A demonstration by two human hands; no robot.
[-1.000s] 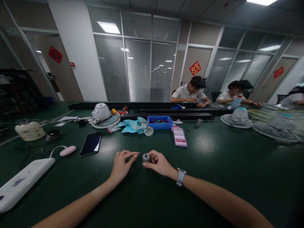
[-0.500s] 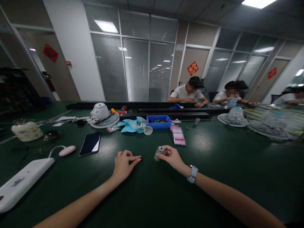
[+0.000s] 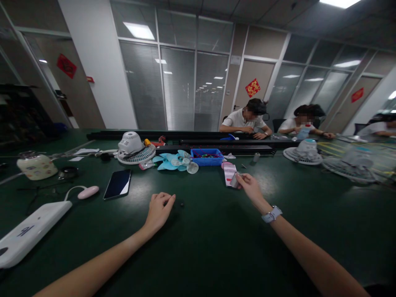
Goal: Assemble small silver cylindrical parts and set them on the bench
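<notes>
My right hand (image 3: 250,189) grips a small silver metal cylinder (image 3: 234,180) between thumb and fingers, tilted in front of the pink-and-white phone-sized item (image 3: 229,173). Whether the cylinder touches that item I cannot tell. My left hand (image 3: 160,209) rests on the green table with loosely bent fingers, and nothing shows in it. Just to the right of its thumb lies a tiny black part (image 3: 182,204). Beyond the hands are light-blue fan blades (image 3: 169,161) and a blue tray (image 3: 206,151) holding small parts and wires.
Left of me are a dark phone (image 3: 117,184), a white device (image 3: 32,231) with a pink end piece (image 3: 88,192), and a patterned jar (image 3: 36,166). A white fan part (image 3: 136,154) and black bars (image 3: 225,149) stand farther back. Another small cylinder (image 3: 256,157) stands right. Several people sit opposite.
My right hand has carried the silver cylinder to the right and away from me. My left hand has drawn back slightly left, its fingers no longer stretched out, and the tiny black part now shows.
</notes>
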